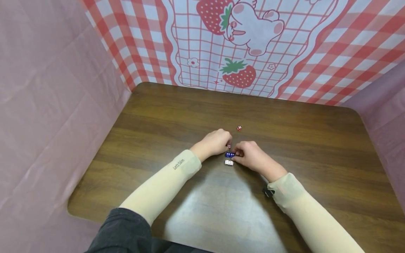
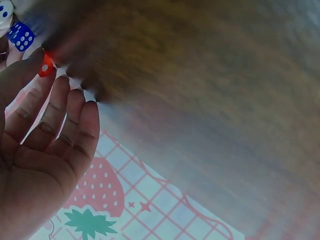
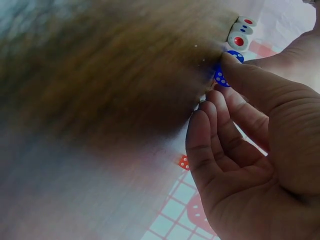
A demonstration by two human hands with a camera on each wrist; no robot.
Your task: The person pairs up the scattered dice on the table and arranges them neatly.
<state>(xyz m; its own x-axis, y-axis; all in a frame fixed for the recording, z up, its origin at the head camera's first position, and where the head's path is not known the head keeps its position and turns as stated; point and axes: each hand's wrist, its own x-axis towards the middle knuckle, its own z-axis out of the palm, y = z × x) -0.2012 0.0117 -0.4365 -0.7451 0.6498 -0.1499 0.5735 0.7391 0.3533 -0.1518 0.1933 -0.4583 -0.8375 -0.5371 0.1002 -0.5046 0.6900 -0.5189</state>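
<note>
In the head view my left hand (image 1: 216, 141) is just left of the dice, and its thumb and index finger pinch a red die (image 2: 46, 66). My right hand (image 1: 252, 155) comes in from the right. Its thumb and index finger pinch a blue die (image 3: 221, 76) at the right end of a short blue row (image 1: 228, 154). Nearer the body, a row of white dice (image 1: 229, 163) lies alongside the blue one. Fingers partly hide the dice, and how many blue ones there are cannot be made out.
Beyond the hands, a lone red die (image 1: 239, 128) lies on the brown wooden table (image 1: 164, 116). A strawberry-patterned cloth (image 1: 202, 52) hangs along the far edge, and pink cloth (image 1: 47, 105) covers the left side. A dark wrist device (image 1: 268, 192) sits under the right forearm.
</note>
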